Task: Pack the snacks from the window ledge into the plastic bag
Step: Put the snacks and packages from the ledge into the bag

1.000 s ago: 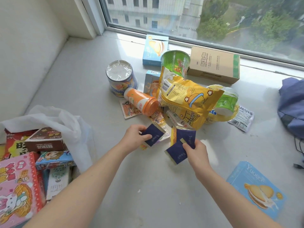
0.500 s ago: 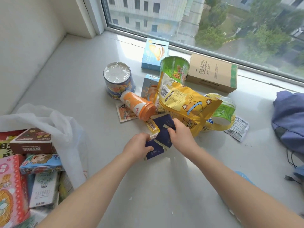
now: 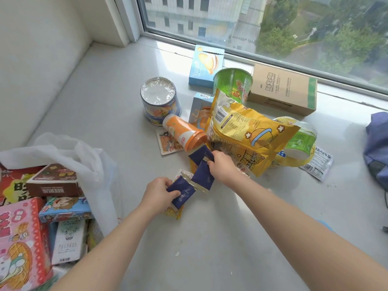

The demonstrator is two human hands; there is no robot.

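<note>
My left hand (image 3: 158, 193) grips a navy snack packet (image 3: 182, 194) just above the ledge. My right hand (image 3: 223, 171) pinches two more navy packets (image 3: 203, 172) close beside it. Behind them lies the snack pile: a big yellow bag (image 3: 247, 133), an orange bottle (image 3: 184, 135) on its side, a blue-labelled cup (image 3: 160, 99) and a green cup (image 3: 232, 85). The white plastic bag (image 3: 84, 156) stands open at the left, with several snack boxes (image 3: 52, 183) in it.
A brown carton (image 3: 283, 89) and a light-blue biscuit box (image 3: 206, 66) sit by the window frame. A green tub (image 3: 300, 141) and a white sachet (image 3: 319, 162) lie right of the pile. A blue bag (image 3: 378, 148) lies at the right edge.
My right hand has moved left and forward with its navy packets, up beside my left hand. The view has shifted right, so the light-blue box at the lower right is almost out of frame.
</note>
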